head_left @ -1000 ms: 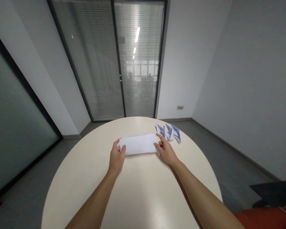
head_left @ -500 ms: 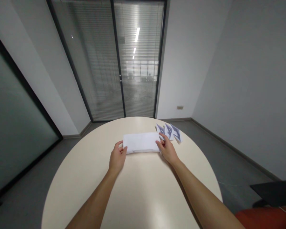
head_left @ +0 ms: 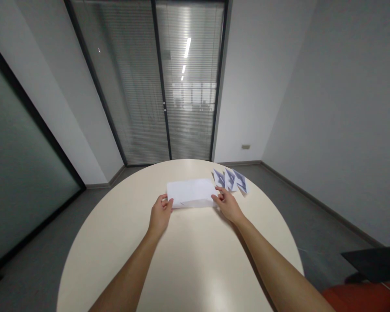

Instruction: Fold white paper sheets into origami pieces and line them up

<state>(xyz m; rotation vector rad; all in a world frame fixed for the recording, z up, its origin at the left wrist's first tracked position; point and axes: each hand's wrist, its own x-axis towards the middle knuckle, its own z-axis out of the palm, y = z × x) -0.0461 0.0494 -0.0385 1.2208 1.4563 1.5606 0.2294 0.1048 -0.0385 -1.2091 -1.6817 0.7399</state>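
Observation:
A white sheet of paper (head_left: 191, 193), folded into a wide strip, is held near the far side of the round table (head_left: 182, 255). My left hand (head_left: 160, 213) is closed on its left end, the thumb on top near the lower corner. At the right end my right hand (head_left: 228, 205) grips the paper between thumb and fingers. A narrow fold or flap runs along the paper's near edge. Just beyond my right hand lie three folded paper pieces (head_left: 230, 179), white with bluish shaded faces, side by side.
Past the table stands a glass partition with blinds (head_left: 188, 130). A wall socket (head_left: 245, 147) sits low on the wall behind. At the lower right are a black flat object (head_left: 373, 263) and a red seat (head_left: 347, 298).
The paper has shifted very slightly left, and the fold along its near edge looks wider. My right fingers have moved down a little at the right end. The folded pieces stay put.

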